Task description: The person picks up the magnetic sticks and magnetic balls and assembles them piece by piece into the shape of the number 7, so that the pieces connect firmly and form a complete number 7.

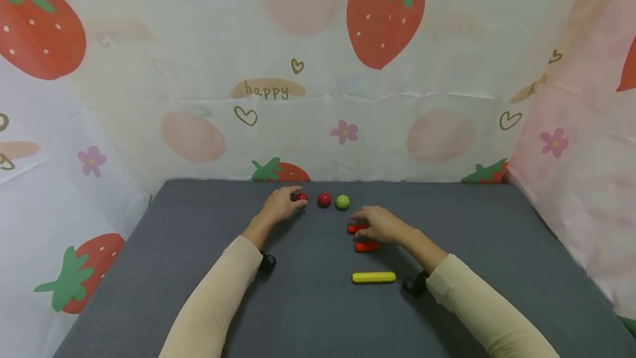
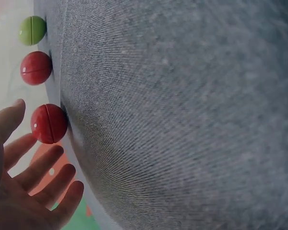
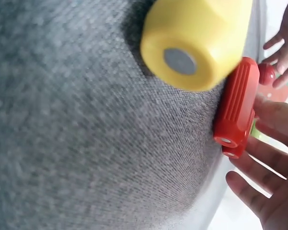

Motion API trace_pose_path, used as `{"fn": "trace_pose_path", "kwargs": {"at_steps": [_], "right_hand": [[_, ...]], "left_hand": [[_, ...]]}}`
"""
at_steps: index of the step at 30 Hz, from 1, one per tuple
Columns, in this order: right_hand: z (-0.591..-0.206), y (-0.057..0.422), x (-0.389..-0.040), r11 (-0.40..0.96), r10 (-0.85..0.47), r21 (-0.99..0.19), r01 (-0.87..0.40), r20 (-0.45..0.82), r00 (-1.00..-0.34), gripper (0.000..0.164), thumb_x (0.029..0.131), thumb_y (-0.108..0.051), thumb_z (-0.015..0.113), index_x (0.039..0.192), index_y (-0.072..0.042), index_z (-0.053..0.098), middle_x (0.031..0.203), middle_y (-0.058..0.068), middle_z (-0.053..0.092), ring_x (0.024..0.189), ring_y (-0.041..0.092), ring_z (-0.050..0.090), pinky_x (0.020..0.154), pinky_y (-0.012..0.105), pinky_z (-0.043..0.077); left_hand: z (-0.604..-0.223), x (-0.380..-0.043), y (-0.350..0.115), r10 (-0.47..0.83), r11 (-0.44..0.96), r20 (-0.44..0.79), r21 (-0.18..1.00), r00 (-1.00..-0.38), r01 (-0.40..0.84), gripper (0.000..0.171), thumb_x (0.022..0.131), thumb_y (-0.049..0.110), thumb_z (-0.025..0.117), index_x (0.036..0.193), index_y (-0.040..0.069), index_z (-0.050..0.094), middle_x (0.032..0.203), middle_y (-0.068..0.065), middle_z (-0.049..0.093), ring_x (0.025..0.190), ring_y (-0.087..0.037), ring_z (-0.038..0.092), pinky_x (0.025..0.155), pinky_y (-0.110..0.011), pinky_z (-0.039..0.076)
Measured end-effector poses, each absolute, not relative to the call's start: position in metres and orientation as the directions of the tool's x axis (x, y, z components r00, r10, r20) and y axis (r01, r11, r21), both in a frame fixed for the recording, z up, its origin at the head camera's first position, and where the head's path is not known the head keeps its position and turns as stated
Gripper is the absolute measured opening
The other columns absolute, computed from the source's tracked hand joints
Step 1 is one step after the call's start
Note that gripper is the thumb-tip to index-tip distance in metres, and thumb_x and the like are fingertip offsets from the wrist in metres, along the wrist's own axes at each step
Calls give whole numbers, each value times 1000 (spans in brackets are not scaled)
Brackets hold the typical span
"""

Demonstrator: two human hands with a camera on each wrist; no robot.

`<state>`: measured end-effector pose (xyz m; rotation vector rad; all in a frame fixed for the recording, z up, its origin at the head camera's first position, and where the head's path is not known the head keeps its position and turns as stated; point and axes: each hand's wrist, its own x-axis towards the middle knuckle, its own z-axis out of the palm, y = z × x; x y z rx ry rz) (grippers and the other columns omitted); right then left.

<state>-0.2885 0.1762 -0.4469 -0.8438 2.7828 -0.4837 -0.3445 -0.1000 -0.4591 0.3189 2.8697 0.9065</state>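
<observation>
At the far side of the table my left hand (image 1: 278,204) reaches around the leftmost red ball (image 2: 49,123), thumb and fingers spread on either side of it. A second red ball (image 1: 324,199) and a green ball (image 1: 342,202) stand to its right in a row; each ball shows a seam. My right hand (image 1: 381,224) hovers over two short red ridged rods, its fingers loosely apart. The farther red rod (image 1: 353,229) is partly covered by that hand, while the nearer red rod (image 1: 366,247) lies just below the thumb.
Closer to me lies a longer yellow rod (image 1: 374,277) with a grey disc in its end. Dark grey cloth covers the table (image 1: 308,303). A strawberry-print curtain (image 1: 318,142) hangs behind the far edge and along both sides.
</observation>
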Motion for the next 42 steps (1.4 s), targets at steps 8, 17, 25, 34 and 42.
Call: {"fn": "trace_pose_path", "kwargs": {"at_steps": [8,17,25,34,42], "right_hand": [[-451,174,-289,790,-574,-320,-523,-85,-814,28,91,-16,69,117,-5,70,105,7,66,96,23,60,87,41,50],[-454,172,-290,792,-579,-273,-546,-52,-814,21,88,-12,71,108,-5,74,102,7,70,96,25,63,92,45,49],[-452,169,-293,794,-574,-286,-537,-59,-817,21,88,-11,72,107,-5,75,106,9,73,101,26,66,88,41,53],[-452,170,-297,797,-567,-301,-523,-76,-820,21,88,-12,72,108,-6,74,108,9,73,102,26,66,88,40,54],[-454,173,-296,799,-558,-305,-518,-53,-828,21,89,-13,71,108,-6,74,108,9,72,103,27,64,92,44,51]], "left_hand": [[-461,-344,-95,254,820,-22,535,-967,203,45,95,28,63,136,10,58,122,-13,67,114,-31,61,98,-47,47],[-464,-339,-92,233,835,-7,514,-973,196,40,94,27,65,131,12,63,122,-11,68,116,-32,60,100,-47,46],[-463,-338,-93,203,838,4,517,-979,175,38,94,26,66,129,12,65,117,-10,69,109,-30,63,95,-46,49],[-461,-339,-93,213,840,-24,515,-977,170,38,93,26,66,129,12,64,119,-11,69,110,-30,62,95,-46,49],[-461,-338,-100,228,790,-34,590,-973,165,37,94,25,66,127,10,65,120,-14,69,113,-31,62,98,-47,47]]}}
